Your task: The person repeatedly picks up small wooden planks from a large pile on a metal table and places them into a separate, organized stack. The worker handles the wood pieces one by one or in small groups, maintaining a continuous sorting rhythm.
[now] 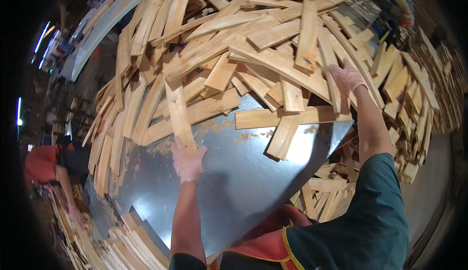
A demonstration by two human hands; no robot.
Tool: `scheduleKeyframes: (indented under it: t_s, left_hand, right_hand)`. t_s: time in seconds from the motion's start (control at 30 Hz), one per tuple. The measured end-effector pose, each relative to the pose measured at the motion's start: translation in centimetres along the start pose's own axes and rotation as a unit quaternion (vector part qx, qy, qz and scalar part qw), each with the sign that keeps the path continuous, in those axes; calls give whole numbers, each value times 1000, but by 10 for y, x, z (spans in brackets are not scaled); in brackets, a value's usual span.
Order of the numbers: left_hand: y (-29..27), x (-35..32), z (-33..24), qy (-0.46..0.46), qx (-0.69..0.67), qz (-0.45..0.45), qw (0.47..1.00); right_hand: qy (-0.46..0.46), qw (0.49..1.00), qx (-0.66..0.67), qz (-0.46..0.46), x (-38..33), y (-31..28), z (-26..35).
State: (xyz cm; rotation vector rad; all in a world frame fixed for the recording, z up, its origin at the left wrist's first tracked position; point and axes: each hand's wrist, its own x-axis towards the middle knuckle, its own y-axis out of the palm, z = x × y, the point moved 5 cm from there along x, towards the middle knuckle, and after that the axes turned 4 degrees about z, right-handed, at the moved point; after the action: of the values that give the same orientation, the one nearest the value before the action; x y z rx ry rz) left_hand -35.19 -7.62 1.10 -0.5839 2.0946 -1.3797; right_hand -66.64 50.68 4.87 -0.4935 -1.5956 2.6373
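Observation:
A pinkish-white glove covers my left hand (187, 163), which is closed around the near end of a pale wooden board (178, 116). That board points away from me, its far end against the pile. My right hand (348, 77), gloved too, reaches to the right side of the heap and grips the edge of another wooden board (327, 58); some of its fingers are hidden. Between my hands, a short board (284, 136) lies across a longer horizontal one (258, 119) on the shiny metal table (219, 172).
A large tangled pile of boards (222, 33) covers the table's far side. Sawdust lies on the metal. Stacked thin strips (129, 245) stand at lower left, near another person in a red garment (41, 165). More boards (409, 89) are heaped at right.

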Motion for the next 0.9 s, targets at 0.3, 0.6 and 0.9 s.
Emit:
scheduleKeyframes:
  t_s: [0.3,0.6,0.9]
  left_hand:
    - [26,-28,55,-28,-158,92,983]
    - [10,-206,147,-32,-800,318,507]
    - [-40,-328,280,-40,-679,256,687]
  right_hand:
    - [-106,936,317,112,-89,56,57]
    - [-137,887,432,88,-306,194,113]
    - [-5,795,530,294,-421,357,205]
